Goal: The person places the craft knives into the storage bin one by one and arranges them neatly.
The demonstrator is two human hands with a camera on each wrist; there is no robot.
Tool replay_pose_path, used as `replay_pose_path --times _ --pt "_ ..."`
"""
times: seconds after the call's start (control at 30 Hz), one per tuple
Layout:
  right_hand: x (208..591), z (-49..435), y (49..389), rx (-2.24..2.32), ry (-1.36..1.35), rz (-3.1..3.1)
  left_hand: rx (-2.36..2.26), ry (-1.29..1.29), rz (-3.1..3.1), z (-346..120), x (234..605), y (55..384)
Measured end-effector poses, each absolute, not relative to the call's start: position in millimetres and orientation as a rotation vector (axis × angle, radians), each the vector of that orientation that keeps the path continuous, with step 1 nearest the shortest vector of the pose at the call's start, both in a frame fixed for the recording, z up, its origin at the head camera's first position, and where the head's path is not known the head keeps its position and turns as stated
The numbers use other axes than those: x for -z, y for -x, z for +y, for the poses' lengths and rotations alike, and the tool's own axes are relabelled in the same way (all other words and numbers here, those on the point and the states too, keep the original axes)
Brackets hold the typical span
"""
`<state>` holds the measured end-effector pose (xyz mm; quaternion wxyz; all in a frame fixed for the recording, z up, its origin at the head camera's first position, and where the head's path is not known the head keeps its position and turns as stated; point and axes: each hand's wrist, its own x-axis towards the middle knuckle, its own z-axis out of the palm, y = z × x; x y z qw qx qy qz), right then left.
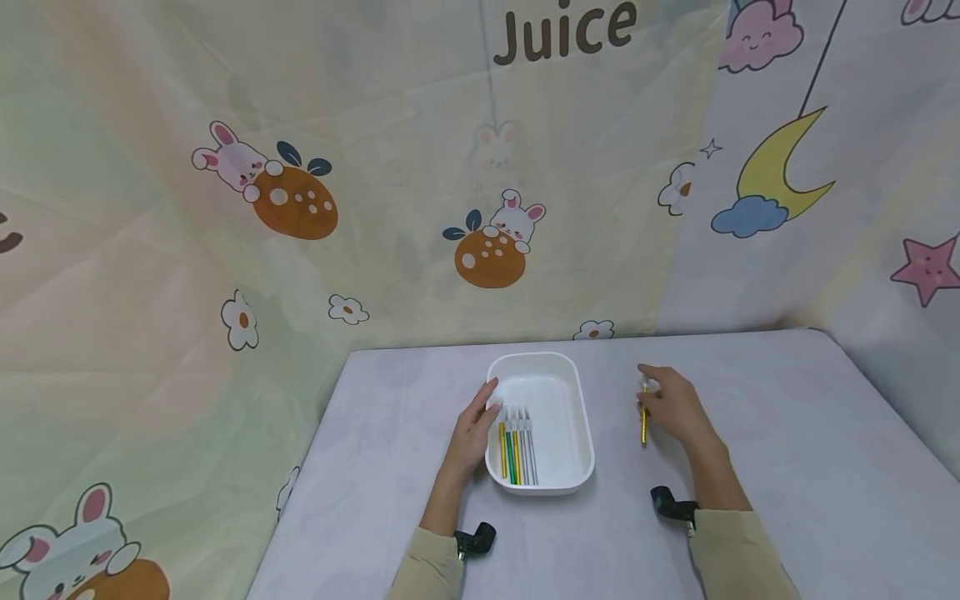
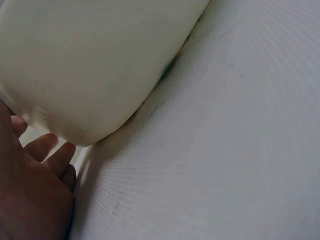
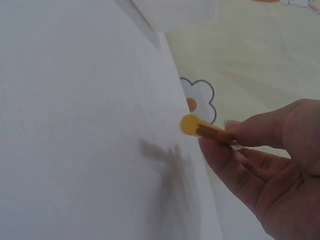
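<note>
A white rectangular tray (image 1: 555,425) sits on the table. My left hand (image 1: 470,429) rests at its left rim, with the index finger and thumb spread along the edge. In the left wrist view the fingertips (image 2: 62,156) are right beside the tray's outer wall (image 2: 75,70). Inside the tray, along its left side, lie several slim pens (image 1: 515,454) in yellow, green and silver, side by side with pale ends pointing away. To the right of the tray my right hand (image 1: 671,404) pinches a yellow pen (image 3: 207,129) between thumb and fingertips, its round yellow end showing.
The table (image 1: 420,375) has a pale cloth surface. Behind and to the left stands a fabric backdrop (image 1: 405,150) with cartoon bunnies and flowers, meeting the table's far edge. Black wrist cameras (image 1: 477,540) are strapped at both sleeves.
</note>
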<state>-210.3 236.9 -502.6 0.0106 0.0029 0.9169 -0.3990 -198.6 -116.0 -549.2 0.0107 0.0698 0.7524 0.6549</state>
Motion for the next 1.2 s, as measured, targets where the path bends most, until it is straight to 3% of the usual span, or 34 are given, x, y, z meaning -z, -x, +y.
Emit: replay_pose_path --times 1.2 --pt "474 173 199 1.589 0.236 2.686 -2.032 -0.192 2.363 -116 551 199"
